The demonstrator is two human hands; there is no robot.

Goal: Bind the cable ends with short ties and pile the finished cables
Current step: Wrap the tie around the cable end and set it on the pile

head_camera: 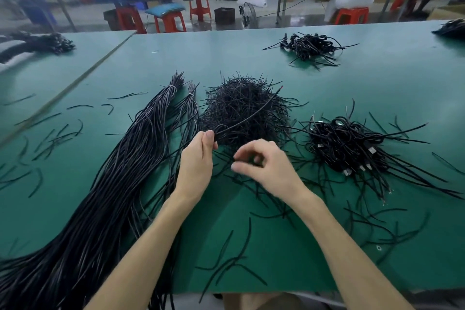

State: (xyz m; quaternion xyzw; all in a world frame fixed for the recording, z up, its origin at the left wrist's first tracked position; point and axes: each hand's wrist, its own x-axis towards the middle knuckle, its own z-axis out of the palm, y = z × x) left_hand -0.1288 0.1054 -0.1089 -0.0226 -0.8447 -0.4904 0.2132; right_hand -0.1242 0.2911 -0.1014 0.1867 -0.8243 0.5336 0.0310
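**Q:** Where is the cable (251, 114), and which way is it pointing?

**A:** It is passing over the mound of short ties (241, 98), at 12 o'clock from the hands. Its long axis is running from the left hand (197, 158) toward 2 o'clock, with the red-tipped free end leading.

**Q:** What are the hands doing?

**A:** The left hand is pinching the cable's near end between thumb and fingers. The right hand (268, 165) is hovering just beside it with its fingers curled. Blur is hiding whether a tie is sitting between the tips.

**Q:** How is the cable likely to be handling?

**A:** Judging by its shallow arc, it is behaving as light, springy and flexible. Gripping close to the end being bound is looking wisest. The finished pile (352, 148) is waiting at 3 o'clock on the green table (327, 246).
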